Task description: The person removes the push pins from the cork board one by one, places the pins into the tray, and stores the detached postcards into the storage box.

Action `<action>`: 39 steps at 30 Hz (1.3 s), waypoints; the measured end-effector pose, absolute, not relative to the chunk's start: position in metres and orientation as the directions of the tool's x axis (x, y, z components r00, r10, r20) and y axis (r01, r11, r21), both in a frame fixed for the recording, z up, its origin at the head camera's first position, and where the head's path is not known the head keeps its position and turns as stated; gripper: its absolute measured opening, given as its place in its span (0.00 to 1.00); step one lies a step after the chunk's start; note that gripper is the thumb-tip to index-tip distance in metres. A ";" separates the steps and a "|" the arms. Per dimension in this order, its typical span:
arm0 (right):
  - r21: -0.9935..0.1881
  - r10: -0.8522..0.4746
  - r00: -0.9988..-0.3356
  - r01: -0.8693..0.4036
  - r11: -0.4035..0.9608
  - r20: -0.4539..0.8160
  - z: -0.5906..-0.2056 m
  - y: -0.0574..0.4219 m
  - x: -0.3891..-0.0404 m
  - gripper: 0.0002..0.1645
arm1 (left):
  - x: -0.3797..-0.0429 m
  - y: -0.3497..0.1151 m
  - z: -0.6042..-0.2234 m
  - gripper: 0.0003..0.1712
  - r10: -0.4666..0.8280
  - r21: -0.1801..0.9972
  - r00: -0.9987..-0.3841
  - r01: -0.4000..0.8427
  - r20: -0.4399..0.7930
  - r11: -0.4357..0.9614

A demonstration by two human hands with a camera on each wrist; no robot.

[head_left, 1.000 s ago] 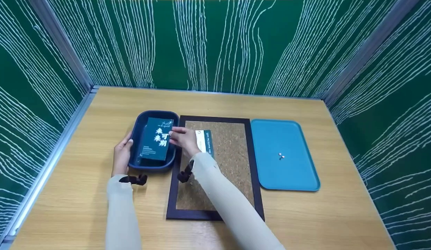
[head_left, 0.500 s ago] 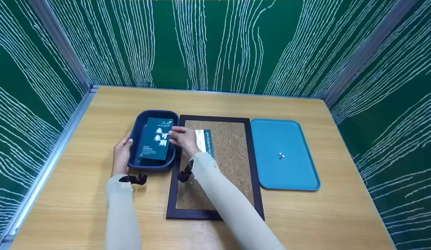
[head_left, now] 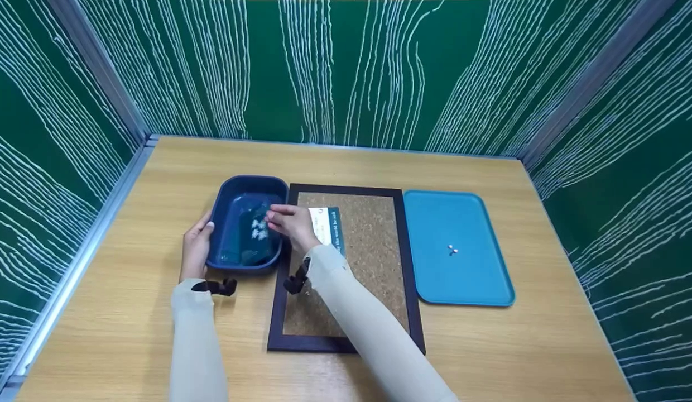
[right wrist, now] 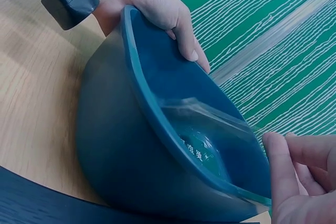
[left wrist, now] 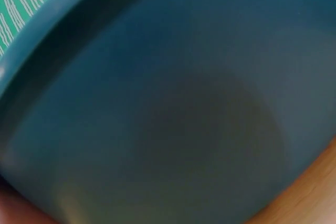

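A deep blue plastic basin point(head_left: 230, 192) stands at the left of the table. My left hand point(head_left: 196, 248) holds its left side, the thumb over the rim. That hand point(right wrist: 168, 19) also shows in the right wrist view. Inside the basin, a dark green card point(head_left: 255, 237) with white characters is blurred by motion. My right hand point(head_left: 293, 223) hovers at the basin's right edge; its fingertips look apart from the card. The card's blurred, see-through streak point(right wrist: 210, 115) crosses the basin's mouth beside those fingers. Another printed piece point(right wrist: 197, 150) lies at the bottom.
Right of the basin lies a cork board point(head_left: 374, 268) in a dark frame. A white and green card point(head_left: 326, 223) on it is partly hidden by my right wrist. A turquoise tray point(head_left: 457, 223) further right carries small pins point(head_left: 452, 250). Patterned green panels point(head_left: 368, 72) enclose the table.
The green card, pinched in my right hand over the basin before, has been let go and drops into it. The right fingers have shifted slightly; the left hand stays at the basin.
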State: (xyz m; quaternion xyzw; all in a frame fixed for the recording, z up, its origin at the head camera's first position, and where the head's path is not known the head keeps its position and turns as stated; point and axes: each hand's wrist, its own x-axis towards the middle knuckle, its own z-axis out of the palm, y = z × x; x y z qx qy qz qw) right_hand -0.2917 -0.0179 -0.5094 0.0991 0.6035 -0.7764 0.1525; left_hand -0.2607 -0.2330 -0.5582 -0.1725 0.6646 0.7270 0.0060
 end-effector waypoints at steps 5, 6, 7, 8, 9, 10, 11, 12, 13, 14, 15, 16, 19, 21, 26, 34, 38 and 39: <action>-0.906 -0.132 -0.931 0.362 -0.220 -0.340 -0.511 -0.014 -0.292 0.19 | -0.262 -0.232 -0.557 0.25 -0.217 0.963 -0.940 -0.240 -0.262 -0.123; -0.906 -0.135 -0.930 0.363 -0.218 -0.340 -0.511 -0.012 -0.292 0.19 | -0.262 -0.231 -0.556 0.25 -0.216 0.963 -0.940 -0.241 -0.262 -0.119; -0.906 -0.134 -0.930 0.363 -0.218 -0.341 -0.511 -0.011 -0.292 0.19 | -0.261 -0.231 -0.556 0.25 -0.216 0.964 -0.941 -0.241 -0.261 -0.114; -0.906 -0.135 -0.929 0.366 -0.215 -0.343 -0.511 -0.010 -0.292 0.19 | -0.261 -0.231 -0.555 0.25 -0.217 0.965 -0.941 -0.241 -0.259 -0.108; -0.905 -0.136 -0.929 0.366 -0.215 -0.343 -0.512 -0.009 -0.292 0.20 | -0.261 -0.230 -0.555 0.25 -0.218 0.967 -0.942 -0.238 -0.254 -0.097; -0.906 -0.136 -0.929 0.366 -0.213 -0.343 -0.512 -0.009 -0.292 0.20 | -0.261 -0.230 -0.554 0.26 -0.220 0.968 -0.943 -0.235 -0.249 -0.088; -0.907 -0.138 -0.929 0.366 -0.210 -0.343 -0.512 -0.008 -0.291 0.20 | -0.261 -0.230 -0.554 0.26 -0.220 0.970 -0.945 -0.232 -0.244 -0.079; -0.908 -0.140 -0.930 0.364 -0.208 -0.341 -0.513 -0.007 -0.291 0.20 | -0.261 -0.230 -0.554 0.26 -0.221 0.971 -0.946 -0.226 -0.237 -0.074; -0.908 -0.139 -0.930 0.363 -0.208 -0.340 -0.513 -0.007 -0.291 0.20 | -0.261 -0.230 -0.554 0.26 -0.223 0.973 -0.947 -0.221 -0.231 -0.072; -0.908 -0.141 -0.930 0.364 -0.208 -0.340 -0.514 -0.007 -0.291 0.20 | -0.262 -0.230 -0.554 0.26 -0.226 0.974 -0.948 -0.215 -0.225 -0.070; -0.908 -0.142 -0.929 0.365 -0.207 -0.341 -0.514 -0.007 -0.291 0.20 | -0.261 -0.230 -0.554 0.26 -0.227 0.975 -0.948 -0.211 -0.222 -0.071; -0.908 -0.145 -0.929 0.365 -0.203 -0.341 -0.514 -0.006 -0.291 0.20 | -0.262 -0.229 -0.553 0.26 -0.227 0.975 -0.948 -0.211 -0.223 -0.077; -0.907 -0.154 -0.928 0.366 -0.210 -0.339 -0.515 -0.005 -0.291 0.20 | -0.262 -0.229 -0.553 0.26 -0.227 0.973 -0.947 -0.213 -0.228 -0.090; -0.905 -0.162 -0.927 0.367 -0.214 -0.337 -0.514 -0.003 -0.290 0.19 | -0.262 -0.228 -0.553 0.26 -0.224 0.973 -0.947 -0.217 -0.231 -0.083; -0.905 -0.167 -0.927 0.368 -0.216 -0.337 -0.514 0.003 -0.290 0.18 | -0.263 -0.229 -0.551 0.26 -0.216 0.971 -0.948 -0.236 -0.235 -0.021; -0.908 -0.139 -0.936 0.348 -0.234 -0.323 -0.516 0.011 -0.296 0.18 | -0.262 -0.234 -0.547 0.27 -0.214 0.953 -0.952 -0.257 -0.220 0.162; -0.916 -0.118 -0.944 0.329 -0.230 -0.309 -0.516 0.019 -0.298 0.17 | -0.260 -0.236 -0.541 0.29 -0.175 0.914 -0.960 -0.265 -0.220 0.306; -0.919 -0.116 -0.946 0.322 -0.229 -0.302 -0.517 0.021 -0.299 0.17 | -0.259 -0.236 -0.539 0.29 -0.165 0.899 -0.963 -0.261 -0.215 0.351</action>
